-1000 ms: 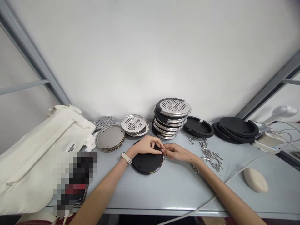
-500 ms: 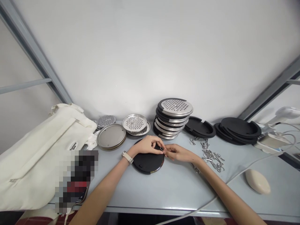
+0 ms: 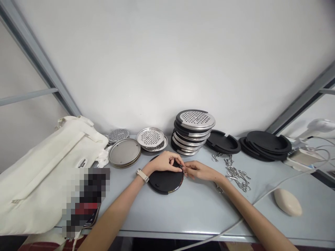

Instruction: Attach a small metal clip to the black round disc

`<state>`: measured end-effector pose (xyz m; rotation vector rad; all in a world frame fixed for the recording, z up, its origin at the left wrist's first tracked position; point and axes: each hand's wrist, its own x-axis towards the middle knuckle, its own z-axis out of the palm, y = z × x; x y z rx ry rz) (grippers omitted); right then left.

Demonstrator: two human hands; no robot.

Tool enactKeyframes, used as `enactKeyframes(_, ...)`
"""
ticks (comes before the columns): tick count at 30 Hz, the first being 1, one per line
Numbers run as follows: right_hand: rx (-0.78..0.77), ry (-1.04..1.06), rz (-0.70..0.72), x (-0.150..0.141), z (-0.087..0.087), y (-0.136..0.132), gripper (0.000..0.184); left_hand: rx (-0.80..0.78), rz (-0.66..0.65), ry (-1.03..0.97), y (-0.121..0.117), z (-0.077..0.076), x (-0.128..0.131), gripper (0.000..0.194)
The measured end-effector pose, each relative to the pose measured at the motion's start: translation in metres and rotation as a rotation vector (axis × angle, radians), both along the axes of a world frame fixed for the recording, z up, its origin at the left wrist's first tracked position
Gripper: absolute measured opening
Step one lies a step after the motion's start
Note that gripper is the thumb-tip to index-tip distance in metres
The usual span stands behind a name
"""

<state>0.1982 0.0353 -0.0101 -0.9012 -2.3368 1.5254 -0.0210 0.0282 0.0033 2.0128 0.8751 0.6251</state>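
A black round disc (image 3: 163, 182) with a shiny rim lies on the grey table in front of me. My left hand (image 3: 167, 162) rests over its far part, thumb and fingertips closed at the right edge. At that same edge my right hand (image 3: 200, 170) pinches a small metal clip (image 3: 185, 174), with a ring-like part hanging below the fingertips. The two hands' fingertips meet there and partly hide how clip and disc join. Several similar metal clips (image 3: 237, 177) lie in a loose pile to the right.
Behind stands a tall stack of perforated metal discs (image 3: 197, 119) with black rims. Plain metal discs (image 3: 124, 152) and perforated plates (image 3: 150, 137) sit left of it, black trays (image 3: 268, 143) right. A white bag (image 3: 52, 174), a cable (image 3: 232, 226) and a beige oval object (image 3: 288, 202) flank the workspace.
The metal clip's ring-like part now shows below my right fingertips, where it was mostly hidden before. Both hands have shifted only slightly, and the disc stays in place.
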Motion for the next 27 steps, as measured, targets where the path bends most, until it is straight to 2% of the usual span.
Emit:
enactKeyframes(18, 0.044, 0.022, -0.035, -0.0008, -0.0050, -0.0031, 0.041, 0.060, -0.012, -0.025, 0.0026, -0.0048, -0.0005, 0.025)
enactKeyframes(27, -0.002, 0.029, -0.016, -0.0031, 0.0018, -0.0045, 0.045, 0.059, -0.029, -0.046, 0.0014, -0.0022, -0.0010, 0.027)
